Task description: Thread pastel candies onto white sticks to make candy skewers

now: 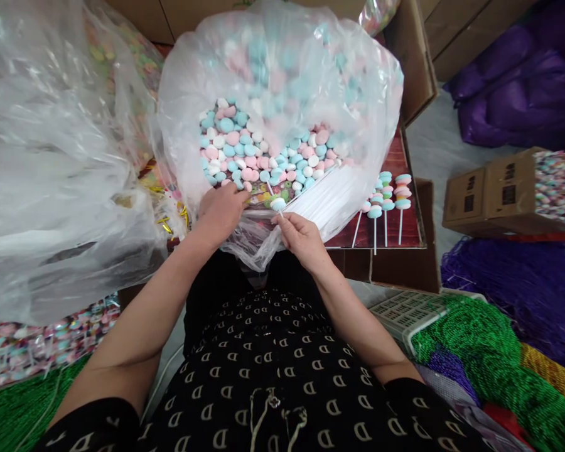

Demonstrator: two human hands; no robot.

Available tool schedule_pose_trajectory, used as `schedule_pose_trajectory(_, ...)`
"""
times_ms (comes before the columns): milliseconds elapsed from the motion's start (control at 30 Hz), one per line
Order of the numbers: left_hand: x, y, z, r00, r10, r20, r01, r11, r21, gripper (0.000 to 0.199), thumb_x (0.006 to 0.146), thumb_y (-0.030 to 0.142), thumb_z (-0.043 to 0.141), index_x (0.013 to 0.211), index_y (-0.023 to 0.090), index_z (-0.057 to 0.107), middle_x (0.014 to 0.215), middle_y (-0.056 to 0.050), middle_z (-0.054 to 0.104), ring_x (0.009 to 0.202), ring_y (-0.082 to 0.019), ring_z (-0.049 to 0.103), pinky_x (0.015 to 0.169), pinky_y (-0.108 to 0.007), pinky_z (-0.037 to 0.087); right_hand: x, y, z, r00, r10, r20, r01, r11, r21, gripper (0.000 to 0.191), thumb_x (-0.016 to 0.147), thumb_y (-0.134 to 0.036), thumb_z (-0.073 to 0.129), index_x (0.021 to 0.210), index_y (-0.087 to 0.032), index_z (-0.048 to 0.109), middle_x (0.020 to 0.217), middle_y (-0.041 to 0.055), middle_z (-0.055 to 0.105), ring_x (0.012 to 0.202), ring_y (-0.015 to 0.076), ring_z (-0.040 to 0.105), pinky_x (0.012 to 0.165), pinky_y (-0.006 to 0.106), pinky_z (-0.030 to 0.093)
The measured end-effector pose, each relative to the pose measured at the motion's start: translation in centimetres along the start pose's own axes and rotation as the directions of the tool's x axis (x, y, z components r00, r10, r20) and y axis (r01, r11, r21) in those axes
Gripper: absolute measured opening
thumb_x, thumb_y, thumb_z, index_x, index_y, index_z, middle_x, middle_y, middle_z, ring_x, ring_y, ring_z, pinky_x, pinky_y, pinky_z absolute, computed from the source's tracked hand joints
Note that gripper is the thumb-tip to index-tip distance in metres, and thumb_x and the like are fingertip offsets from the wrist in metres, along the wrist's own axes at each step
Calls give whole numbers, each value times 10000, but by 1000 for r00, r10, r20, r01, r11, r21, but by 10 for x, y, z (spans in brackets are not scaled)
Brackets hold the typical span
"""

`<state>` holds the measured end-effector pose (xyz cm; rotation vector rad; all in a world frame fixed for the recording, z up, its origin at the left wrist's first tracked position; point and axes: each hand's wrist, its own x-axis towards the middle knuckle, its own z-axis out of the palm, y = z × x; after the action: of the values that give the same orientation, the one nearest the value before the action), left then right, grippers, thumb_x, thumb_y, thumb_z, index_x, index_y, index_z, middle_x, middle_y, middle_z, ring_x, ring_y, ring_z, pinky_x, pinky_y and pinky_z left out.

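A large clear plastic bag full of pastel blue, pink and white round candies sits open in front of me. My left hand rests at the bag's mouth, its fingers closed beside the candies, and what they pinch is hidden. My right hand pinches a white stick topped with a pale blue candy. A bundle of white sticks lies in the bag's mouth, just right of that candy. Several finished candy lollipops lie on a red board to the right of my right hand.
A second clear bag of colourful sweets bulks up on the left. Cardboard boxes with wrapped lollipops stand at right. Purple bags, green tinsel strands and a white plastic crate lie around the lower right.
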<state>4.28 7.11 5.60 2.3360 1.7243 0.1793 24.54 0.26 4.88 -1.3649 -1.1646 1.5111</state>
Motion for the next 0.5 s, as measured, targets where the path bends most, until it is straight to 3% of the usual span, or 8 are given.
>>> schedule_pose_trajectory(133,0,-10,6,990,-19,-141,-14,974,-226,208,961,285,623,996,237,822,1000,-92,733,940,-267,687,826,-361,505,-2,0,-1,1000,9,16,-8,999,-36,548,900,-723,642,995,-185,695,530,-90,410,507,106,371,520,265,269)
schedule_pose_trajectory(300,0,-12,8,959,-180,-217,25,820,-572,195,953,283,625,941,244,816,861,-3,781,813,-201,677,775,-287,515,-4,-1,2,995,-15,95,29,990,-139,478,933,-643,609,985,-183,728,554,-69,436,540,123,406,540,271,291)
schedule_pose_trajectory(400,-1,-10,7,963,-144,-227,16,873,-487,201,953,249,612,963,233,812,939,-32,784,894,-225,693,843,-312,526,-4,0,3,998,-26,57,34,989,-145,454,940,-617,605,975,-183,736,550,-66,433,538,124,395,537,272,286)
schedule_pose_trajectory(500,-3,-8,6,986,-53,-157,4,955,-297,232,950,200,593,1042,230,805,1059,-89,752,1007,-264,692,893,-352,521,-3,1,-1,1000,7,8,-6,996,-86,489,917,-648,632,984,-173,730,532,-80,410,513,114,372,526,268,280)
